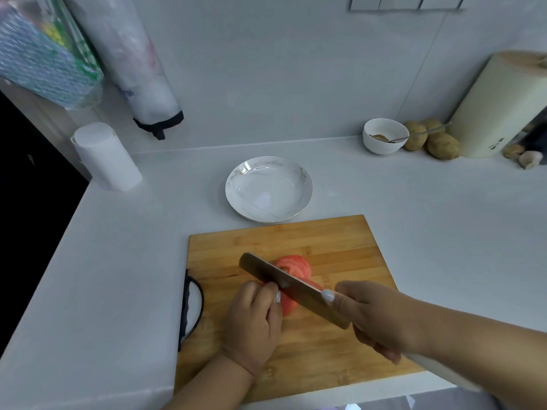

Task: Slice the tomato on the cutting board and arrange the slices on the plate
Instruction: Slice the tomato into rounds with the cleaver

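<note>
A red tomato [288, 304] lies on the wooden cutting board [340, 247], with several cut slices [296, 266] fanned out on its far side. My left hand [254, 321] presses on the uncut part, fingers curled. My right hand [376, 315] grips the handle of a wide knife [284, 281]. Its blade lies across the tomato, between the slices and the uncut part. A white plate [236, 184] with nothing on it stands just beyond the board.
A black handle [192, 306] sticks out at the board's left edge. A white paper roll [106, 158] stands at the left. A small bowl with a spoon [384, 136], potatoes [442, 145] and a cream canister [497, 108] stand at the back right.
</note>
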{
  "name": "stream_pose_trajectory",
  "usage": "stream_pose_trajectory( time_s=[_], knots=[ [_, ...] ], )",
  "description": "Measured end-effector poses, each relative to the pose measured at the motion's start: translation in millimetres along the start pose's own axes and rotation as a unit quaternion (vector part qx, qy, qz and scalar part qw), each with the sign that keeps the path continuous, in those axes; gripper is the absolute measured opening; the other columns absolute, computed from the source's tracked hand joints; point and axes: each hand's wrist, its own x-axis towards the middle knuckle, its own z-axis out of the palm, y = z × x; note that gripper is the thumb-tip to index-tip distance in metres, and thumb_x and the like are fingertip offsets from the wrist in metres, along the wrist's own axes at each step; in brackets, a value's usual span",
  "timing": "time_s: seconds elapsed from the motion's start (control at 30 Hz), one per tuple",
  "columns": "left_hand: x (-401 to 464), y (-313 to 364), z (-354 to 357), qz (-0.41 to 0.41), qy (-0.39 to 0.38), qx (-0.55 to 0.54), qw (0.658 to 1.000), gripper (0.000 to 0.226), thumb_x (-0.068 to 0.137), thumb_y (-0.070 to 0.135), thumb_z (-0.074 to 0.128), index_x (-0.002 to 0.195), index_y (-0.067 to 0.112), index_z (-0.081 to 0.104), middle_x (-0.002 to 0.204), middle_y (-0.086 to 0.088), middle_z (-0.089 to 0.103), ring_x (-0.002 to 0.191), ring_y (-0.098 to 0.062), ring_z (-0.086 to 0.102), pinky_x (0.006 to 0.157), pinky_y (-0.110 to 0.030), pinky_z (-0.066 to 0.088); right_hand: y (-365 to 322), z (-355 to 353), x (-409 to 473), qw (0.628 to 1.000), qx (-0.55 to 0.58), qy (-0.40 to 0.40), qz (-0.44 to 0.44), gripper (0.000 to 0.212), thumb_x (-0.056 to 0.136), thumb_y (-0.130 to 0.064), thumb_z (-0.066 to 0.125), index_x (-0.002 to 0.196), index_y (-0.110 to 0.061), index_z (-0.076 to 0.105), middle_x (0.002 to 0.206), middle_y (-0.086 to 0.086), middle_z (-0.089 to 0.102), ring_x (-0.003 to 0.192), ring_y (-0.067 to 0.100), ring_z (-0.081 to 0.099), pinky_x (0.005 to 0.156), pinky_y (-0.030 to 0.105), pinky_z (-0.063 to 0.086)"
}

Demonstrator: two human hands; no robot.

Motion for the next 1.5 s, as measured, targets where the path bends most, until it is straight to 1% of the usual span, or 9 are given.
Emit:
stream_pose_trajectory(
  time_s=[0.33, 0.53, 0.67, 0.8, 0.93, 1.07, 1.27, 1.4, 1.5],
  knots=[
    [0, -2, 1, -0.009, -0.014, -0.003, 1.0, 0.016, 0.089, 0.026, 0.045, 0.1, 0.02, 0.055, 0.082, -0.004, 0.057, 0.069, -0.017, 0.054, 0.052, -0.033, 0.049, -10, 9, 26, 0.999, -0.023, -0.011, -0.025, 0.055, 0.092, -0.062, 0.03, 0.101, -0.012, 0.052, 0.059, 0.001, 0.051, 0.038, 0.009, 0.045, 0.045, 0.022, 0.045],
    [1, 1, -1, -0.007, -0.011, 0.011, 1.0, 0.014, 0.088, 0.026, 0.045, 0.097, 0.021, 0.054, 0.082, -0.001, 0.057, 0.068, -0.012, 0.051, 0.052, -0.022, 0.043, 5, 6, 17, 0.999, -0.006, -0.038, 0.008, 0.046, 0.09, -0.065, 0.032, 0.092, -0.024, 0.051, 0.058, -0.001, 0.051, 0.034, 0.005, 0.044, 0.047, 0.022, 0.045],
    [1, -1, 0, -0.013, -0.01, 0.009, 1.0, 0.014, 0.089, 0.027, 0.044, 0.099, 0.022, 0.053, 0.083, -0.001, 0.057, 0.069, -0.012, 0.052, 0.051, -0.026, 0.048, 2, 13, 32, 0.999, -0.016, -0.037, -0.003, 0.057, 0.089, -0.068, 0.03, 0.103, -0.017, 0.052, 0.062, 0.001, 0.053, 0.039, 0.009, 0.047, 0.049, 0.023, 0.047],
    [2, 1, 0, -0.004, -0.01, 0.013, 1.0, 0.014, 0.09, 0.027, 0.044, 0.098, 0.021, 0.054, 0.081, -0.001, 0.057, 0.068, -0.013, 0.051, 0.052, -0.024, 0.045, -3, 25, 47, 0.998, -0.053, 0.003, -0.024, 0.048, 0.092, -0.066, 0.027, 0.085, -0.023, 0.047, 0.065, 0.003, 0.055, 0.048, 0.016, 0.055, 0.05, 0.027, 0.053],
    [-1, -1, 0, 0.031, -0.005, 0.025, 0.999, 0.015, 0.088, 0.023, 0.047, 0.098, 0.018, 0.058, 0.08, -0.003, 0.057, 0.069, -0.014, 0.05, 0.055, -0.022, 0.04, -1, 28, 50, 0.998, -0.051, 0.018, -0.044, 0.05, 0.093, -0.064, 0.028, 0.089, -0.018, 0.048, 0.066, 0.005, 0.055, 0.054, 0.023, 0.058, 0.055, 0.034, 0.056],
    [-10, 3, 3, 0.1, -0.008, 0.041, 0.994, 0.013, 0.09, 0.022, 0.048, 0.099, 0.018, 0.056, 0.076, -0.004, 0.058, 0.068, -0.015, 0.048, 0.052, -0.028, 0.043, 2, 31, 48, 0.997, -0.042, 0.035, -0.058, 0.046, 0.093, -0.062, 0.029, 0.08, -0.02, 0.043, 0.06, 0.002, 0.051, 0.045, 0.02, 0.054, 0.045, 0.031, 0.05],
    [-11, 1, 2, 0.005, -0.022, 0.035, 0.999, 0.022, 0.095, 0.033, 0.036, 0.102, 0.02, 0.053, 0.082, -0.001, 0.058, 0.071, -0.014, 0.051, 0.056, -0.029, 0.048, 4, 31, 44, 0.998, -0.014, 0.028, -0.054, 0.042, 0.094, -0.06, 0.033, 0.078, -0.022, 0.041, 0.056, 0.001, 0.048, 0.039, 0.015, 0.048, 0.043, 0.026, 0.046],
    [-8, 4, -1, -0.014, -0.028, 0.023, 0.999, 0.021, 0.092, 0.028, 0.04, 0.099, 0.018, 0.056, 0.083, -0.001, 0.058, 0.072, -0.012, 0.051, 0.062, -0.014, 0.035, 6, 23, 30, 0.999, 0.014, 0.02, -0.04, 0.052, 0.091, -0.064, 0.034, 0.091, -0.014, 0.05, 0.059, 0.005, 0.051, 0.038, 0.012, 0.047, 0.045, 0.025, 0.046],
    [-7, 5, 0, -0.029, -0.014, 0.02, 0.999, 0.024, 0.091, 0.026, 0.04, 0.097, 0.014, 0.06, 0.084, -0.003, 0.058, 0.074, -0.012, 0.051, 0.065, -0.017, 0.035, 7, 13, 11, 0.999, 0.027, 0.018, -0.036, 0.054, 0.09, -0.065, 0.034, 0.093, -0.015, 0.053, 0.058, 0.006, 0.051, 0.034, 0.009, 0.045, 0.045, 0.023, 0.045]
  ],
)
